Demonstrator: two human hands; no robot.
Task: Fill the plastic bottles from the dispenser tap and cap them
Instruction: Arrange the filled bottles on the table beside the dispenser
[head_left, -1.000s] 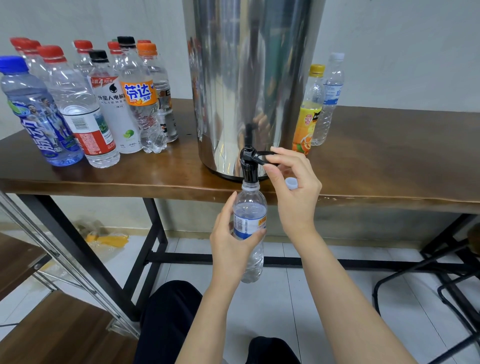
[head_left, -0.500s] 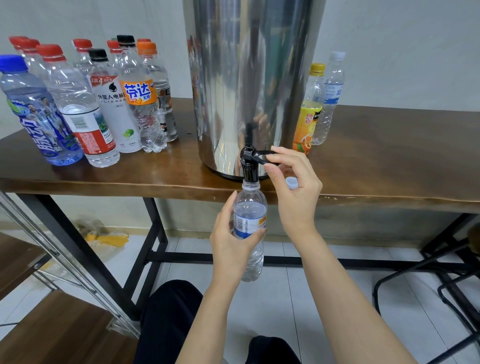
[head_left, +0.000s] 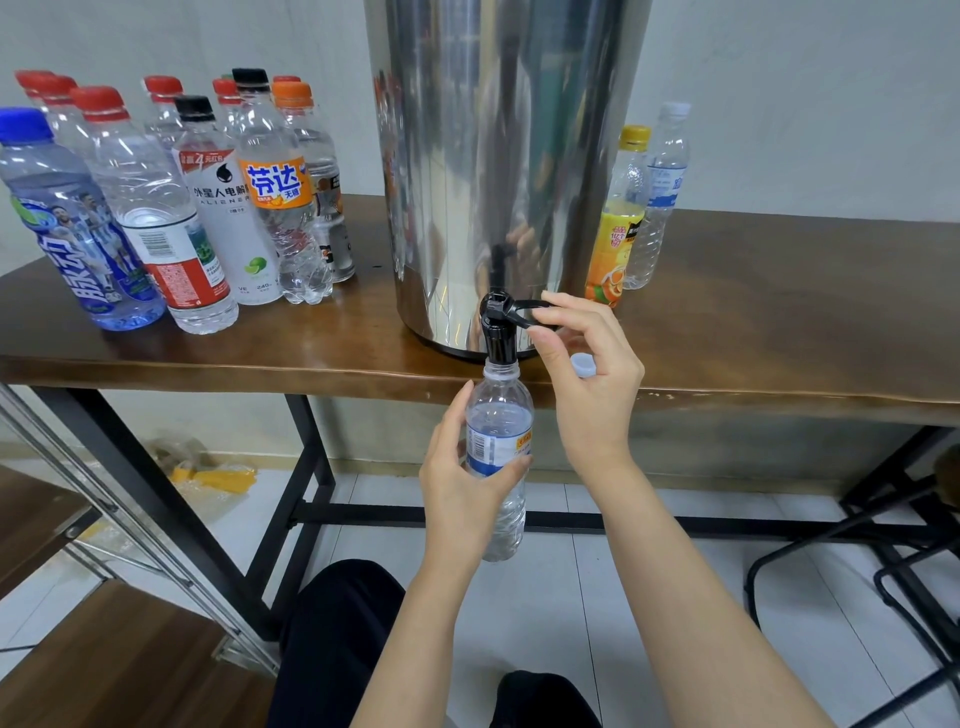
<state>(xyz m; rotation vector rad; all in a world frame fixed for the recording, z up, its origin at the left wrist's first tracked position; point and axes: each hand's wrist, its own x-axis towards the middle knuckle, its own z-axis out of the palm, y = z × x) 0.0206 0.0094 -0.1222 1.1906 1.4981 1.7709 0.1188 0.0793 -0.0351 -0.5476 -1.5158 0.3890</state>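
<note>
- head view: the left hand (head_left: 462, 483) is wrapped round the middle of a clear plastic bottle (head_left: 500, 400), thumb on the near side and fingers curled across its blue-and-white label.
- the bottle stands upright in the air in front of the table edge, its open mouth right under the black tap (head_left: 500, 338), touching or nearly touching the spout.
- the right hand (head_left: 587, 374) pinches the tap's black lever (head_left: 522, 312) between thumb and forefinger; the lever points to the right.
- a white cap (head_left: 583, 365) peeks out by the curled lower fingers of that hand; whether they grip it cannot be told.
- the tap sits at the foot of a tall steel dispenser (head_left: 498, 156), which stands on a brown wooden table (head_left: 779, 322) with black legs.
- left of the dispenser is a cluster of capped bottles (head_left: 208, 208) with red, black, orange and blue caps.
- right of it, close to the wall, stand a yellow-capped bottle (head_left: 615, 228) and a white-capped clear bottle (head_left: 660, 197), just beside each other.
- how full the held bottle is cannot be made out.
</note>
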